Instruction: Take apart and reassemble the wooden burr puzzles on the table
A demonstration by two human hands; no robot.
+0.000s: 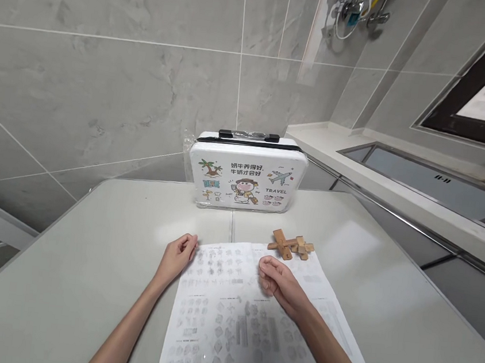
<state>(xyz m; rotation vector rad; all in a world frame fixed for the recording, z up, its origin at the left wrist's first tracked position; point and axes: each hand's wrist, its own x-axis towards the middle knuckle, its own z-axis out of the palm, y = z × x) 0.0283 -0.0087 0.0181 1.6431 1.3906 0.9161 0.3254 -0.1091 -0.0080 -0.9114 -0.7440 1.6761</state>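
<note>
1. The left hand (pixel 177 255) is loosely curled and grips nothing. Its fingertips sit at the top left corner of the sheet (pixel 227 324). Light pressure there looks like enough to stop the paper sliding on the smooth table (pixel 80 245).
2. The sheet lies flat in front of the person, printed with rows of small grey diagrams too faint to read. It spans the seam between the two table halves, so pinning it at two points set well apart should hold it flatter than one.
3. The case (pixel 247 173) stands upright at the far edge of the table, handle up, behind the sheet and well apart from both hands.
4. The right hand (pixel 277 280) rests palm down on the upper middle of the sheet, fingers bent, holding nothing. Where it lies it covers some diagrams; nearer the margin it would hide fewer.
5. The puzzle (pixel 290 245), made of crossed wooden bars, lies at the top right edge of the sheet, near the right hand but not touching it. Whether it rests on the paper I cannot tell. The bars may be loose, so it is probably safest gripped across the joint.
6. The sink (pixel 433 184) sits in a separate counter, well to the right.
</note>
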